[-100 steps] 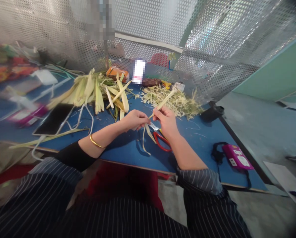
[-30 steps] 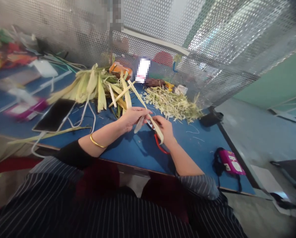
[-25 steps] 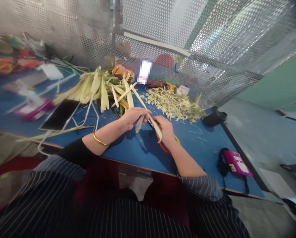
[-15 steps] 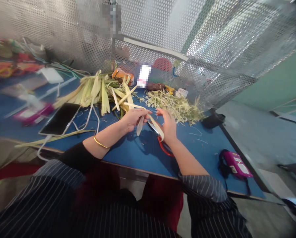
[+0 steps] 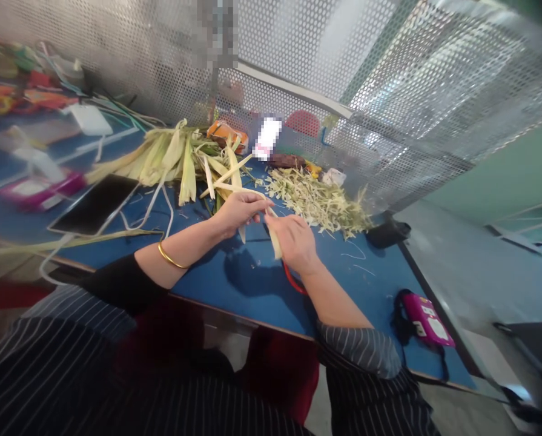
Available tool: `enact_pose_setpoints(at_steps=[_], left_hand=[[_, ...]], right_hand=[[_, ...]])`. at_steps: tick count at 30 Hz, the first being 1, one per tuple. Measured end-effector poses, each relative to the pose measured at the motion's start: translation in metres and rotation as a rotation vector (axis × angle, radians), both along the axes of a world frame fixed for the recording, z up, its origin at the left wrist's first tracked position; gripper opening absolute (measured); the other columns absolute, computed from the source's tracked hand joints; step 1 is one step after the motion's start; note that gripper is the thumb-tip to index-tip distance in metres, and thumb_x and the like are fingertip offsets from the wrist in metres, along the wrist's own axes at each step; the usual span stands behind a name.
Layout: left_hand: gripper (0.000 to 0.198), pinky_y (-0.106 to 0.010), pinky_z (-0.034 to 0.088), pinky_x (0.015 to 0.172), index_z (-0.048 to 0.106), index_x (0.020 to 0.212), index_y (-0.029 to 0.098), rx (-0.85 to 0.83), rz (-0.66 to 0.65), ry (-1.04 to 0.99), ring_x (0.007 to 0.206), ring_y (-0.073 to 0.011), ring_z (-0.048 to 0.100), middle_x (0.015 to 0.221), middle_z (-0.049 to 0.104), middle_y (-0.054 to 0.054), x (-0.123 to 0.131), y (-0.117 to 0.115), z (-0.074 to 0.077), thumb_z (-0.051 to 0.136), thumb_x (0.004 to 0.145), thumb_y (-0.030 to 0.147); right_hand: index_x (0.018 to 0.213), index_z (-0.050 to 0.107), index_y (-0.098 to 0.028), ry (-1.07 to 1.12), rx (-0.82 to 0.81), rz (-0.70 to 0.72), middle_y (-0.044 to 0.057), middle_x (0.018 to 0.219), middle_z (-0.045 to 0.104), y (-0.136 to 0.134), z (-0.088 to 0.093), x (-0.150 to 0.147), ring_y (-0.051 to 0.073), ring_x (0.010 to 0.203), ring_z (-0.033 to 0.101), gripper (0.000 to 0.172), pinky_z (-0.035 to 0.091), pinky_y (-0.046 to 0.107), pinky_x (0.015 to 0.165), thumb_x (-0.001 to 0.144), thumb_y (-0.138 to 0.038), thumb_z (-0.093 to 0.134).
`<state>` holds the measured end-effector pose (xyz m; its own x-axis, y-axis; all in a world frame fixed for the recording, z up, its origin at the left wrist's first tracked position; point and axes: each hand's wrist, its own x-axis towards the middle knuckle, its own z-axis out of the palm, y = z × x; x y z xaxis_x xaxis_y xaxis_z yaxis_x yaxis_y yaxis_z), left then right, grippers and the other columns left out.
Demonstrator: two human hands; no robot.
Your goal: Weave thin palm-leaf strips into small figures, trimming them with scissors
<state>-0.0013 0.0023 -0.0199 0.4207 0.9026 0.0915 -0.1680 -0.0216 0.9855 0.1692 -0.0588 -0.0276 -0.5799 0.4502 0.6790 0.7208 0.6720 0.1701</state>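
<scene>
My left hand (image 5: pixel 242 212) pinches a pale strip of dried corn husk (image 5: pixel 276 243) between thumb and fingertips. Close against it, my right hand (image 5: pixel 294 241) is closed on the same strip, whose end hangs below the fingers. Under the right hand lies a pair of scissors (image 5: pixel 293 280); only part of its red handle shows. A large bundle of husks (image 5: pixel 161 154) lies beyond my left hand. Past my right hand spreads a heap of shredded husk (image 5: pixel 318 200).
A dark-screened tablet or phone (image 5: pixel 95 204) with a white cable lies at the left. Two magenta devices sit on the blue table (image 5: pixel 243 290), one far left, another (image 5: pixel 429 320) at the right edge. A perforated metal screen (image 5: pixel 280 36) stands behind; a black object (image 5: pixel 387 233) lies right.
My right hand has moved in to the left, meeting the left hand at the strip and covering the scissors' blades. The camera view has shifted slightly.
</scene>
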Motion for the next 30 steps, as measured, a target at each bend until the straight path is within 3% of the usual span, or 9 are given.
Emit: enact_pose_setpoints(at_steps=[3, 5, 8, 12, 18, 23, 26, 28, 30], left_hand=[[0.019, -0.017, 0.027, 0.038, 0.071, 0.083, 0.014, -0.027, -0.035, -0.06, 0.046, -0.0026, 0.046, 0.078, 0.067, -0.006, -0.001, 0.003, 0.0, 0.066, 0.076, 0.031], [0.018, -0.017, 0.027, 0.039, 0.071, 0.084, 0.015, -0.031, -0.054, -0.071, 0.047, -0.0025, 0.045, 0.079, 0.067, -0.005, -0.002, 0.003, 0.001, 0.067, 0.075, 0.03], [0.019, -0.017, 0.027, 0.04, 0.071, 0.085, 0.015, -0.056, -0.055, -0.05, 0.047, -0.0026, 0.044, 0.078, 0.067, -0.005, -0.002, 0.001, 0.002, 0.066, 0.076, 0.03], [0.02, -0.018, 0.026, 0.04, 0.071, 0.085, 0.015, -0.046, -0.043, -0.018, 0.045, -0.0026, 0.042, 0.077, 0.067, -0.005, -0.002, -0.002, 0.004, 0.065, 0.076, 0.032], [0.024, -0.018, 0.029, 0.039, 0.069, 0.065, 0.012, 0.072, -0.049, 0.18, 0.04, -0.0038, 0.041, 0.053, 0.059, -0.002, -0.001, -0.012, 0.005, 0.066, 0.072, 0.034], [0.017, -0.018, 0.027, 0.035, 0.072, 0.072, 0.013, 0.095, -0.273, 0.368, 0.036, -0.0055, 0.041, 0.051, 0.059, -0.001, 0.005, -0.024, 0.0, 0.064, 0.071, 0.028], [0.021, -0.018, 0.028, 0.035, 0.073, 0.072, 0.014, 0.085, -0.304, 0.398, 0.037, -0.0063, 0.043, 0.053, 0.061, -0.003, 0.011, -0.029, -0.006, 0.065, 0.069, 0.033], [0.027, -0.019, 0.028, 0.035, 0.073, 0.067, 0.014, 0.059, -0.293, 0.411, 0.037, -0.0064, 0.042, 0.051, 0.06, -0.003, 0.014, -0.032, -0.009, 0.067, 0.067, 0.041], [0.028, -0.019, 0.027, 0.034, 0.072, 0.065, 0.014, 0.011, -0.228, 0.414, 0.036, -0.0062, 0.041, 0.052, 0.061, -0.003, 0.016, -0.032, -0.01, 0.068, 0.066, 0.042]], right_hand=[[0.118, 0.052, -0.018, 0.31, -0.097, -0.211, 0.01, 0.101, 0.065, 0.006, 0.002, 0.004, 0.02, 0.096, 0.059, 0.03, 0.043, 0.036, 0.087, 0.089, -0.026, 0.046], [0.11, 0.056, -0.019, 0.443, -0.283, -0.248, 0.01, 0.101, 0.065, 0.01, 0.001, 0.005, 0.022, 0.095, 0.06, 0.029, 0.045, 0.036, 0.084, 0.087, -0.035, 0.05], [0.096, 0.061, -0.02, 0.496, -0.551, -0.188, 0.004, 0.085, 0.068, 0.013, -0.001, 0.004, 0.018, 0.076, 0.062, 0.023, 0.046, 0.03, 0.071, 0.087, -0.038, 0.05], [0.072, 0.061, -0.02, 0.499, -0.569, -0.213, -0.002, 0.057, 0.059, 0.009, 0.002, 0.002, 0.013, 0.055, 0.055, 0.028, 0.04, 0.026, 0.061, 0.089, -0.036, 0.046], [0.083, 0.067, -0.02, 0.633, -0.557, -0.139, 0.003, 0.084, 0.065, 0.007, 0.009, 0.0, 0.016, 0.082, 0.059, 0.027, 0.043, 0.029, 0.078, 0.088, -0.037, 0.047], [0.085, 0.063, -0.019, 0.857, -1.001, -0.047, 0.001, 0.07, 0.063, 0.005, 0.001, -0.004, 0.015, 0.057, 0.058, 0.026, 0.047, 0.029, 0.056, 0.077, -0.044, 0.06], [0.083, 0.056, -0.021, 1.02, -1.196, 0.035, -0.002, 0.063, 0.06, 0.003, 0.0, -0.008, 0.013, 0.044, 0.054, 0.025, 0.043, 0.027, 0.043, 0.074, -0.043, 0.063], [0.075, 0.052, -0.021, 1.103, -1.112, 0.023, -0.005, 0.056, 0.052, 0.004, 0.001, -0.008, 0.011, 0.042, 0.048, 0.022, 0.039, 0.025, 0.04, 0.073, -0.04, 0.063], [0.07, 0.049, -0.021, 1.14, -0.882, -0.027, -0.006, 0.052, 0.044, 0.004, 0.005, -0.007, 0.009, 0.043, 0.044, 0.021, 0.037, 0.023, 0.042, 0.076, -0.038, 0.06]])
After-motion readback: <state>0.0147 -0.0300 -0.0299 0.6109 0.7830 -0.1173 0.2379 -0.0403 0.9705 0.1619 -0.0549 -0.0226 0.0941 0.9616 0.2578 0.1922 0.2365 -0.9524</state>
